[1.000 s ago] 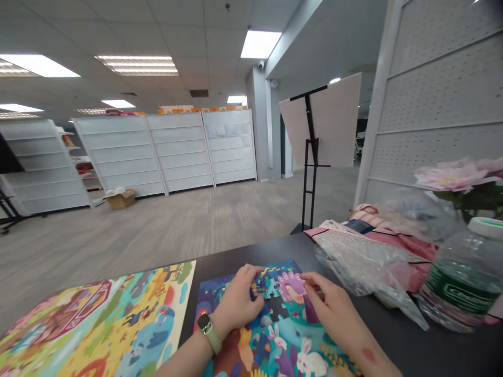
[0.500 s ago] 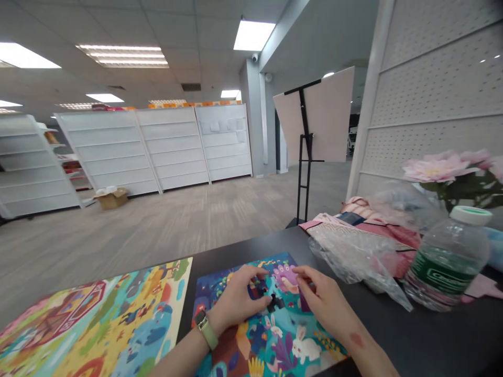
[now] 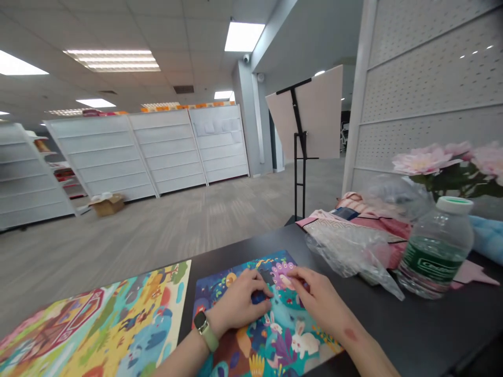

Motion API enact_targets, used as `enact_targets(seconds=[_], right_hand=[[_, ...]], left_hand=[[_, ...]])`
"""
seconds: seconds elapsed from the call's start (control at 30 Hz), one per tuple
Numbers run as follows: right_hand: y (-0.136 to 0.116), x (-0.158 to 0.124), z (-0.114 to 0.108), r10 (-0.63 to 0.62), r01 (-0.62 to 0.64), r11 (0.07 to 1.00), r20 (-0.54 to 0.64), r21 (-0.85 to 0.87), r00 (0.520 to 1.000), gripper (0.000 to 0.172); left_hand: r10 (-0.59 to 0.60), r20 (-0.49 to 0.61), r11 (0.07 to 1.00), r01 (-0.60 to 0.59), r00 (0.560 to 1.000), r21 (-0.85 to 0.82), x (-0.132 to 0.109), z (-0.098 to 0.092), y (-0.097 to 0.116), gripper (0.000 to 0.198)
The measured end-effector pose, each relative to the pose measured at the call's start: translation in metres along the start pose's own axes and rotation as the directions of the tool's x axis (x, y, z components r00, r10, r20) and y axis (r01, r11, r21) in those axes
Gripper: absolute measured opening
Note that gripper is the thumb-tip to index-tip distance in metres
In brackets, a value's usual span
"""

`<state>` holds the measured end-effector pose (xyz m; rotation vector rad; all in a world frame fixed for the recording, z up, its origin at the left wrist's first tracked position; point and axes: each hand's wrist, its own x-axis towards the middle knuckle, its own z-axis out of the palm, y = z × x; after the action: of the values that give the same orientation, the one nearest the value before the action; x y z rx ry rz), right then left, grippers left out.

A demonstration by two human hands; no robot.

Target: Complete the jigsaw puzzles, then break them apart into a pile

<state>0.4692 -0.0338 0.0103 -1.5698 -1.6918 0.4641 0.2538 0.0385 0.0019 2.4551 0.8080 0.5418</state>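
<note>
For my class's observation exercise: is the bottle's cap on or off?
On: the white cap sits over the neck of the bottle, which stands upright on the table.

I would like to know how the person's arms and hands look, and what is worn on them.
The left hand and right hand are ungloved. On the left wrist is a watch with a dark screen and a pale green band. The right wrist is bare, with a small mark on the forearm nearby. No sleeves show.
</note>
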Motion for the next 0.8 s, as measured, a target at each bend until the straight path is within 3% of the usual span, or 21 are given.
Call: enact_targets(seconds=[0.13, 0.27, 0.43, 0.53, 0.67, 0.8], right_hand=[[-0.012, -0.009, 0.007, -0.074, 0.084, 0.995, 0.171, -0.049, 0.982, 0.026], [-0.017, -0.02, 0.014, -0.075, 0.1, 0.993, 0.314, -0.066, 0.946, 0.024], [-0.023, -0.027, 0.015, -0.023, 0.044, 0.998, 0.362, -0.051, 0.932, 0.023], [-0.034, -0.031, 0.02, 0.023, 0.009, 0.996, 0.368, -0.086, 0.929, 0.026], [-0.048, -0.036, 0.033, -0.009, 0.056, 0.991, 0.36, -0.121, 0.933, 0.028], [-0.046, -0.035, 0.037, 0.022, 0.002, 0.998, 0.36, -0.067, 0.933, 0.029]], left_hand=[[-0.057, 0.033, 0.997, 0.055, 0.998, 0.055, 0.001, -0.002, 0.006, 0.014], [-0.008, 0.029, 0.996, 0.005, 1.0, 0.093, 0.0, -0.004, 0.005, 0.015], [0.061, -0.013, 0.996, -0.062, 0.998, -0.057, -0.001, -0.002, -0.014, 0.016], [0.033, -0.081, 0.988, -0.045, 0.996, -0.151, 0.001, 0.001, -0.023, 0.023], [0.004, -0.131, 0.988, -0.024, 0.991, -0.151, 0.001, 0.005, -0.023, 0.026], [0.011, -0.128, 0.985, -0.032, 0.992, -0.169, -0.001, 0.002, -0.018, 0.019]])
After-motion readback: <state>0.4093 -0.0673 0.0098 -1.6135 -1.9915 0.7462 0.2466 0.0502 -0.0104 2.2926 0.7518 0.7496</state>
